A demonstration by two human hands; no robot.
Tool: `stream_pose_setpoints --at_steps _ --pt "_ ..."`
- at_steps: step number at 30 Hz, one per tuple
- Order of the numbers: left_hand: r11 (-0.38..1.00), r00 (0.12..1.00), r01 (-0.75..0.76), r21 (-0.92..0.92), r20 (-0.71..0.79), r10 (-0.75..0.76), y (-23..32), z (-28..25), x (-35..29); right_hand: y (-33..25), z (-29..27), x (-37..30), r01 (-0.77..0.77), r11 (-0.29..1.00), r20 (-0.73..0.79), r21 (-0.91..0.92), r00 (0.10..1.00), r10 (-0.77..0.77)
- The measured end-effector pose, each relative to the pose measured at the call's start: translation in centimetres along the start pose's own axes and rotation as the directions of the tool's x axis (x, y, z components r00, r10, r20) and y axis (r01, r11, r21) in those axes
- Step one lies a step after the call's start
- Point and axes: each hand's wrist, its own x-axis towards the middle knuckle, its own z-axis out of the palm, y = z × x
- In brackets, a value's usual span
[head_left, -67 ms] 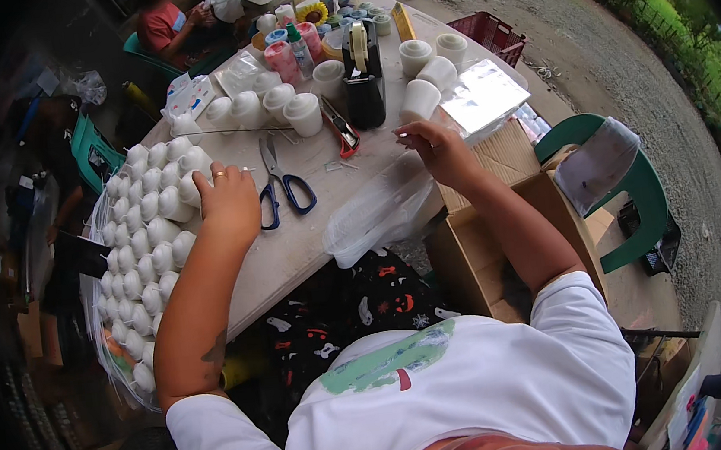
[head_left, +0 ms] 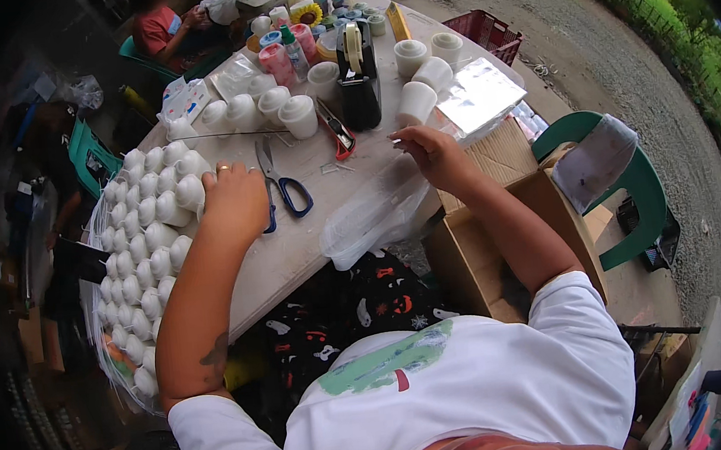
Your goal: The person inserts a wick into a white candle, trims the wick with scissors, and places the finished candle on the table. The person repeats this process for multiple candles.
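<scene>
My left hand (head_left: 235, 201) is at the right edge of several packed rows of white cup-shaped candles (head_left: 138, 238). Its fingers curl downward, and whatever is under them is hidden. Blue-handled scissors (head_left: 293, 195) lie beside it, one handle loop partly behind the hand. Over the table's right part, my right hand (head_left: 434, 155) has thumb and fingertips pinched together; anything between them is too small to name. Just beyond it a white candle (head_left: 416, 102) lies tilted. Below it, a clear plastic bag (head_left: 377, 215) drapes over the table's near edge.
A black tape dispenser (head_left: 359, 82) and a red box cutter (head_left: 337, 132) stand and lie mid-table. Clear plastic sheets (head_left: 480, 96) are stacked at right. An open cardboard box (head_left: 489, 256) and a green chair (head_left: 642, 215) flank my right arm. Another person (head_left: 157, 28) sits at far left.
My left hand has shifted slightly right and away from the candle rows, now overlapping a scissor handle. My right hand has moved slightly left. The whole view has shifted a little.
</scene>
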Motion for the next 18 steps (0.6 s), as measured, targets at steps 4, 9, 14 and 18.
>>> stream_pose_setpoints --at_steps 4,9,14,18 --pt "0.553 0.918 -0.393 -0.734 -0.283 0.277 7.7 -7.2 5.1 -1.0 0.8 -1.3 0.182 0.981 -0.062 -0.064 0.981 -0.185" --pt "0.644 0.934 -0.355 -0.678 -0.277 0.224 17.8 -9.9 15.5 -1.5 1.4 -2.4 0.291 0.950 -0.010 -0.108 0.956 -0.294" --pt "0.728 0.994 -0.101 -0.678 -0.030 0.110 20.2 -8.4 19.6 0.3 1.4 -3.0 0.345 0.927 -0.051 -0.147 0.934 -0.355" --pt "0.657 0.916 -0.284 -0.698 -0.401 -0.030 19.1 -6.4 17.1 0.4 1.3 -3.7 0.340 0.935 -0.062 -0.098 0.936 -0.346"
